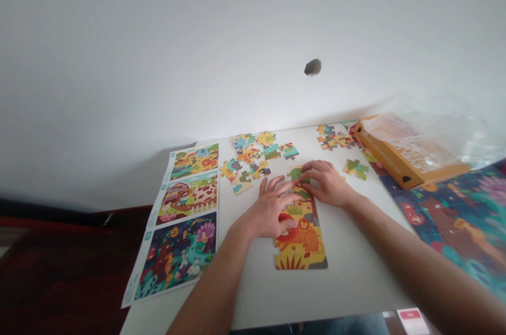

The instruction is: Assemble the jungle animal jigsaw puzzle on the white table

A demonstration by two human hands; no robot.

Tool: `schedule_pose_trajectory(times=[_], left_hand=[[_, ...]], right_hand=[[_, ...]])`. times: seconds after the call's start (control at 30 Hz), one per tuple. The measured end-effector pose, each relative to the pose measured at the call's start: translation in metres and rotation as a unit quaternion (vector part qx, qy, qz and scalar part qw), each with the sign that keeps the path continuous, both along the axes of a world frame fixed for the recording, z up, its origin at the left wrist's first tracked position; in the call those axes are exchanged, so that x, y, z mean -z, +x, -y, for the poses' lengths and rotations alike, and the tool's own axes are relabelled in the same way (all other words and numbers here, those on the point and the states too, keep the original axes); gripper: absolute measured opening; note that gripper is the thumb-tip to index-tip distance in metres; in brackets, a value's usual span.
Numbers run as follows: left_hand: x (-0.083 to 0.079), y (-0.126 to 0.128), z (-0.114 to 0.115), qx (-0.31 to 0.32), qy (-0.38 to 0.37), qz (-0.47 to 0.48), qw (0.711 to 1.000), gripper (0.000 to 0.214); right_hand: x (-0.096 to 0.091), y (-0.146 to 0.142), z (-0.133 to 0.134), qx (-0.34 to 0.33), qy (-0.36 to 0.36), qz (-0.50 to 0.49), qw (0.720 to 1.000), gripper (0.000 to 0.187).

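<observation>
Resting left hand (272,211): is spreading its fingers over the puzzle (306,243).
Right hand (327,183): is curling at the puzzle's far end; whether it is pinching cannot be told.

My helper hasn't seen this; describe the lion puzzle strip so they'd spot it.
Start at the white table. Partly beneath the left hand and right hand lies the lion puzzle strip. Unlike the scattered puzzle pieces beyond, it is joined and shows a seated orange lion.

Sheet (185,224) overhanging my table's (348,282) left edge, loose pieces (249,155) toward the far edge; joined strip (302,250) mid-table, under my left hand (272,209) and right hand (326,182); far right, box (389,158), plastic bag (446,132) on top, big puzzle (454,214) in front.
</observation>
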State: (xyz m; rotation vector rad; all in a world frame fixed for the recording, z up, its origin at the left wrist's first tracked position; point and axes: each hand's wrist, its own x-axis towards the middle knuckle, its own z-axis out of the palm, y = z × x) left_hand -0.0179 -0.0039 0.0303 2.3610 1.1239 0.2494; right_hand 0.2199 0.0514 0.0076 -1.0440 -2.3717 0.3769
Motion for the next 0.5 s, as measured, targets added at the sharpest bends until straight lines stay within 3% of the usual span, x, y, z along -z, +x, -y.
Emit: schedule_pose_trajectory(times=[0.5], left_hand=[[-0.0001,0.0007,0.0002,0.000,0.002,-0.004,1.000,0.067]], right_hand=[[0.0016,-0.0015,0.0001,-0.007,-0.004,-0.004,1.000,0.012]])
